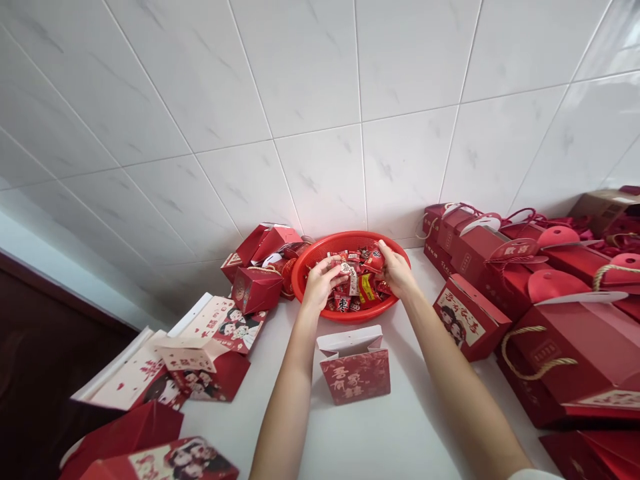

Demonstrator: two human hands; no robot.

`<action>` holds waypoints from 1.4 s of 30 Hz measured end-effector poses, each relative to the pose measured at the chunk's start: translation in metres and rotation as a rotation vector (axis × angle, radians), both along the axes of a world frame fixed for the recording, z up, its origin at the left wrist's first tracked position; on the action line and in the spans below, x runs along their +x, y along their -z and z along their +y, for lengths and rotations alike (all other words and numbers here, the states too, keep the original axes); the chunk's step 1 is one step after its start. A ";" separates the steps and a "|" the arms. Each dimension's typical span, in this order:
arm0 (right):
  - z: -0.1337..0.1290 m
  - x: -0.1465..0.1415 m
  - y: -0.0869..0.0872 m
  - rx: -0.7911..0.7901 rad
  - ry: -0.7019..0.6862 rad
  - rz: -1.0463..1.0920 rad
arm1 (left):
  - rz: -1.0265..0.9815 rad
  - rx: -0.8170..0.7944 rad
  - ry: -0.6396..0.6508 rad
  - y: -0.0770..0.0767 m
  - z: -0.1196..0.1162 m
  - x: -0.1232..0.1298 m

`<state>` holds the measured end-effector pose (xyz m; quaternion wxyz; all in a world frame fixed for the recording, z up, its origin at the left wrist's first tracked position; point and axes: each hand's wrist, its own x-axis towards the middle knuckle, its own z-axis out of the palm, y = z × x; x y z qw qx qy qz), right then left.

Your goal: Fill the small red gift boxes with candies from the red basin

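Inside a red plastic basket (pixel 306 293) lie several small wrapped candies (pixel 343 304), mostly red, one of them yellow (pixel 367 288). My left hand (pixel 320 283) reaches over the basket's left side, thumb and fingers closed on a pale candy packet with red and dark lettering (pixel 347 269). At the right side, my right hand (pixel 397 270) pinches a red candy packet (pixel 374 259) between thumb and fingers; some of its fingers are hidden. Upright on the white table, between my forearms, stands an open red gift box (pixel 356 379) with white lettering and a raised pale flap. Its inside is mostly hidden.
Red gift boxes with rope handles (pixel 565 347) are packed along the right. More red boxes (pixel 257 288) and flat printed cartons (pixel 215 320) lie at the left. A white tiled wall (pixel 320 173) rises right behind the basket.
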<state>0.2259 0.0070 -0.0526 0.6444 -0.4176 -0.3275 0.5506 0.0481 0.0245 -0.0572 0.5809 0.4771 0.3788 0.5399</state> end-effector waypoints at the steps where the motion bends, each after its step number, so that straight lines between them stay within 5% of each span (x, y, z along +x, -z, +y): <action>1: 0.000 -0.002 0.000 -0.011 -0.001 -0.014 | -0.011 0.010 0.005 0.000 0.000 0.000; 9: -0.005 -0.004 -0.001 0.053 -0.192 -0.065 | 0.045 0.077 -0.035 0.004 0.005 0.000; 17: -0.009 -0.007 -0.003 0.114 -0.234 -0.129 | 0.211 0.177 -0.014 0.002 0.000 0.001; 23: -0.004 -0.006 0.002 0.119 -0.048 -0.058 | 0.340 0.166 -0.061 -0.001 0.000 -0.001; 30: -0.003 -0.004 0.000 0.123 0.112 0.083 | 1.015 0.219 0.319 -0.004 0.003 -0.007; 32: -0.003 -0.003 -0.002 0.121 0.145 0.127 | 0.989 0.226 0.266 -0.004 0.008 -0.006; 38: -0.002 -0.002 -0.005 0.138 0.242 0.180 | 0.702 0.256 -0.215 -0.005 0.019 -0.004; 40: -0.003 -0.002 -0.006 0.132 0.226 0.172 | 0.752 0.308 -0.151 -0.006 0.016 -0.005; 42: -0.003 -0.003 -0.007 0.113 0.214 0.164 | 0.881 0.325 0.110 -0.006 0.012 -0.006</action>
